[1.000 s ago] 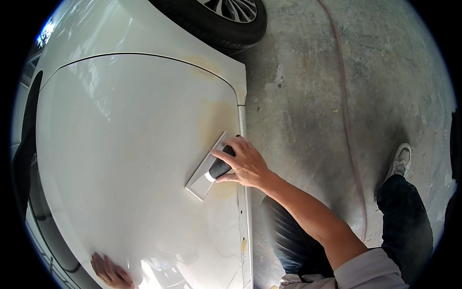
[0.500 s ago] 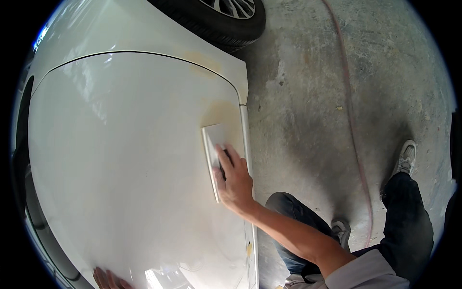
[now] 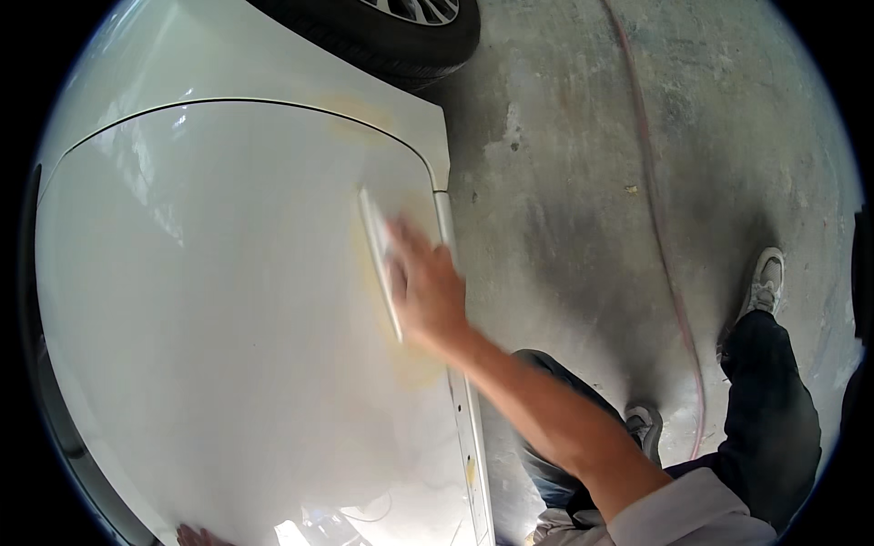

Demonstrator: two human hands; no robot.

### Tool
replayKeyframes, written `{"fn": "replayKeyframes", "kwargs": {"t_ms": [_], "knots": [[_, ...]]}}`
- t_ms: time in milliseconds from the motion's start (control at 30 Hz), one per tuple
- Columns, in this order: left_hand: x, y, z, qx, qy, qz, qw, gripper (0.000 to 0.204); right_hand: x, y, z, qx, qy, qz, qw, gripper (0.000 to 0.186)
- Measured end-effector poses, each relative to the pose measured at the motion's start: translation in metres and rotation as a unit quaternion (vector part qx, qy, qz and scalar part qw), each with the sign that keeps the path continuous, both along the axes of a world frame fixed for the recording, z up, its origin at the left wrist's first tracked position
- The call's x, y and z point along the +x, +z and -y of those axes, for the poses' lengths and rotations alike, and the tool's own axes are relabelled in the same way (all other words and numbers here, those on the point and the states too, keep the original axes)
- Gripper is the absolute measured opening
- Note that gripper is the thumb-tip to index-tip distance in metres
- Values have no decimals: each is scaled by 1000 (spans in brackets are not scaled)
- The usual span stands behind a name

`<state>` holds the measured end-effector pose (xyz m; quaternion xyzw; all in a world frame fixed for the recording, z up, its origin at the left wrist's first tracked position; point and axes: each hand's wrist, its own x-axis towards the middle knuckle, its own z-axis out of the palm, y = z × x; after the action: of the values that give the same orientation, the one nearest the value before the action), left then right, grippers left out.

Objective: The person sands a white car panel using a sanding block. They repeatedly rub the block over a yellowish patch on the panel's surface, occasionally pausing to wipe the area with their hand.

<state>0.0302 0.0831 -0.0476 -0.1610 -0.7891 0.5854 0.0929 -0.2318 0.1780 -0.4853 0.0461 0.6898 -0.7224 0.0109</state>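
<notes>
My right hand (image 3: 428, 296), smeared by motion, is closed on a long flat white sanding block (image 3: 376, 259). The block lies against the white car door (image 3: 228, 300), near its lower edge, over a yellowish patch (image 3: 421, 366) that shows around it. In the earlier frame a dark grip shows under my fingers; now my hand hides it. Low at the left, the fingers of my left hand (image 3: 198, 537) rest flat on the door panel, and the rest of that hand is outside the picture.
Ahead is a black tyre (image 3: 391, 55) with a spoked rim. Another yellowish patch (image 3: 353, 116) crosses the door seam. A reddish hose (image 3: 651, 182) runs along the concrete floor (image 3: 564, 164). My shoes (image 3: 767, 278) stand to the right of the car.
My right hand has slid the sanding block forward along the door, uncovering yellowish surface behind it. The view has shifted slightly, and less of my left hand shows.
</notes>
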Motion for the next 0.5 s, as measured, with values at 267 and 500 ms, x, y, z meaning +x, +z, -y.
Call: {"fn": "replayKeyframes", "kwargs": {"t_ms": [267, 500], "knots": [[-7, -7, -7, 7, -5, -11, 1000, 36, 35, 7, 3, 4, 20, -16, 1000, 57], [-3, -2, -3, 11, -6, -4, 1000, 37, 30, 9, -1, -7, 40, 26, 999, 58]]}}
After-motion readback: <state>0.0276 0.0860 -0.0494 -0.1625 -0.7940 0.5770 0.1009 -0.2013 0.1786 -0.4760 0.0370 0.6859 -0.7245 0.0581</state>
